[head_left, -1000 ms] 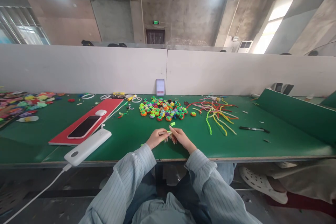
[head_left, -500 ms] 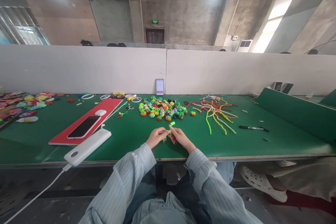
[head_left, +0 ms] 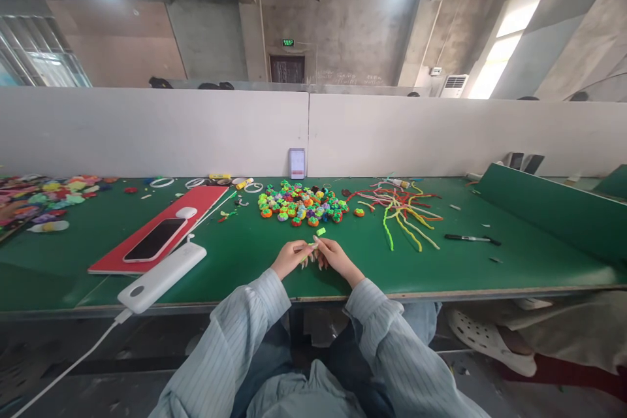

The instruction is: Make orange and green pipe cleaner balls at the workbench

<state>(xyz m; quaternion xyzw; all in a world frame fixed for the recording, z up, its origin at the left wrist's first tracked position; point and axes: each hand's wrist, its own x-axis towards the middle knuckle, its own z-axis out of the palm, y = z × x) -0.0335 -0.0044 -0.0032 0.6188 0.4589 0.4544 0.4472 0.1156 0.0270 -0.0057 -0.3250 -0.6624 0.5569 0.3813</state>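
My left hand (head_left: 290,258) and my right hand (head_left: 337,257) meet at the fingertips low over the table. Both pinch a thin pale-green fuzzy strip (head_left: 313,245), which looks like a pipe cleaner; the fingers cover most of it. Just beyond the fingertips lies a short bright-green piece (head_left: 321,232). Farther back is a heap of small fuzzy colored balls (head_left: 304,202), many green on top with orange, red or purple below. Loose pipe cleaners (head_left: 406,212) in red, yellow, pink and green spread to the right of the heap.
Left of my hands, a phone (head_left: 155,240) lies on a red folder (head_left: 206,199), beside a white power bank (head_left: 161,277) with a cable. A black pen (head_left: 473,239) lies at right. Another phone (head_left: 296,163) leans on the white partition (head_left: 220,124). A green divider (head_left: 553,215) stands right.
My fingers have shifted slightly around the pale-green strip, and the right fingertips sit a little apart from the bright-green piece. The whole view has drifted slightly.
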